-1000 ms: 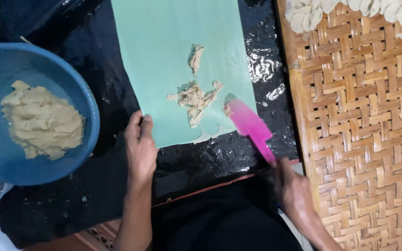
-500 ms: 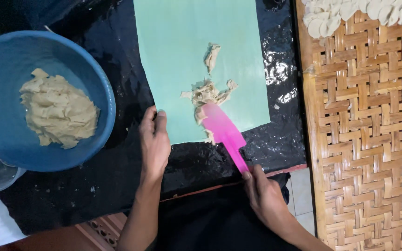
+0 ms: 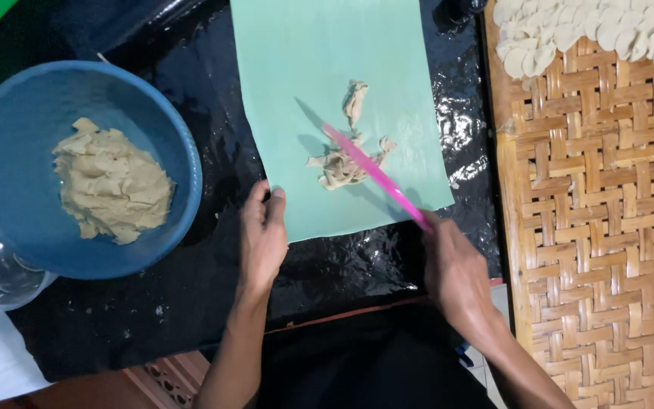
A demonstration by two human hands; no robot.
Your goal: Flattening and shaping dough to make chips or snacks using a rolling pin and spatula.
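In the head view, the right hand (image 3: pixel 456 273) is closed around the handle end of a pink scraper (image 3: pixel 372 173), fingers wrapped on it, with the thin blade seen edge-on and laid diagonally across a small heap of beige dough scraps (image 3: pixel 342 163) near the middle of a pale green mat (image 3: pixel 319 68). A second, narrower twist of the same dough sits just above the heap, apart from the blade. The left hand (image 3: pixel 263 235) lies flat with its fingers together, fingertips pressing on the near left edge of the mat, which is spread over a shiny black plastic sheet (image 3: pixel 213 151). To the left stands a blue bowl (image 3: pixel 9 129) holding a large lump of dough (image 3: pixel 111 185), well apart from the mat. To the right is a woven bamboo tray (image 3: pixel 599 227) with many pale cut dough rounds (image 3: pixel 584 30) along its far edge. Judging by that, much cutting seems done; the scraps on the mat are only partly gathered and remain outside the bowl.
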